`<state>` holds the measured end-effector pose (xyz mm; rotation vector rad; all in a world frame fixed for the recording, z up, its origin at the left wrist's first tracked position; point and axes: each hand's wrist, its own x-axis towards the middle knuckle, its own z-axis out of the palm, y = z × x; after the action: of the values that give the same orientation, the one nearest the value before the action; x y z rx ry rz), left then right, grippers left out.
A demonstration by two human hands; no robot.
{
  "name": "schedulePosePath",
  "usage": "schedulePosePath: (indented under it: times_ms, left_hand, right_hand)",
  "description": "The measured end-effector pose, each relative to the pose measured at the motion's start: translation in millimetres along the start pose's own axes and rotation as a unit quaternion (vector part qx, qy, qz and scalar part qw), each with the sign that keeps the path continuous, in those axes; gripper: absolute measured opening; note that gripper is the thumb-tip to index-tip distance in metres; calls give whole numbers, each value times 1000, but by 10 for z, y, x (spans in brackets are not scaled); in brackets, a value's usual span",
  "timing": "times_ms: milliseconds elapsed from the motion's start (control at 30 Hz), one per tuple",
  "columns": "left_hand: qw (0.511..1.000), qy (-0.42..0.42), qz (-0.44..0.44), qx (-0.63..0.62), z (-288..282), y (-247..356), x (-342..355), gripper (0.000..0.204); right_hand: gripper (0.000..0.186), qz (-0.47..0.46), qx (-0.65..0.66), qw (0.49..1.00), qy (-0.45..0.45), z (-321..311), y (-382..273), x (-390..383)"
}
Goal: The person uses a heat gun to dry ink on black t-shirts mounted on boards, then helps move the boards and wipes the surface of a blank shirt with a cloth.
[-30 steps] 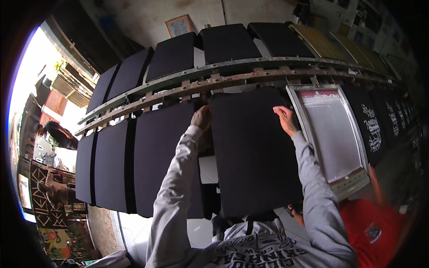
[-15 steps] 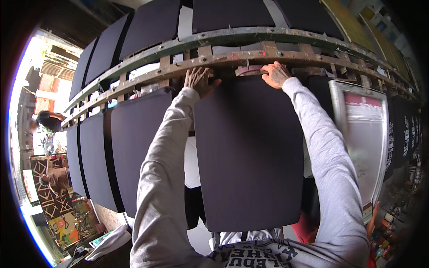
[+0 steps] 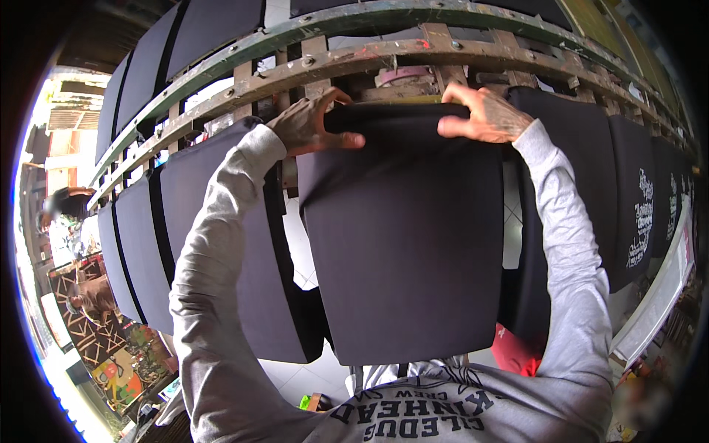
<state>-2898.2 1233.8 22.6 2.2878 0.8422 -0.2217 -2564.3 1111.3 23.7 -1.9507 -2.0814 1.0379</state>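
Directly before me a board covered in smooth black cloth stretches lengthwise toward a wooden rail. At its far left corner my left hand forms a wide C, its fingers beyond the edge and its thumb over the cloth. My right hand has a similar shape at the far right corner, thumb and fingers apart. A crease runs through the cloth near my left hand. No firm grip shows on either side.
Paint-stained rails cross beyond the board. More black-covered boards stand on the left; a board with white print is to the right. A pale-framed screen leans at far right, and red cloth shows below.
My hands have spread from the rail to the board's far corners, thumbs over the cloth. A crease has formed at the left. The framed screen has moved away to the right.
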Motion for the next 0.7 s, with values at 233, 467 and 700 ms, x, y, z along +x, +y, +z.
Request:
schedulePosePath:
  times_ms: [233,467,700]
  left_hand:
    - [985,6,-39,-167,-12,-300,-196,86]
    - [980,73,-160,-98,-107,-570,-102,66]
    - [948,240,-71,-199,-192,-688,52,38]
  right_hand:
    - [54,-82,132,985,-79,-325,-191,80]
    - [31,-91,276,953,-91,-6,353,530]
    - [42,-87,346,934,2,-241,458,833]
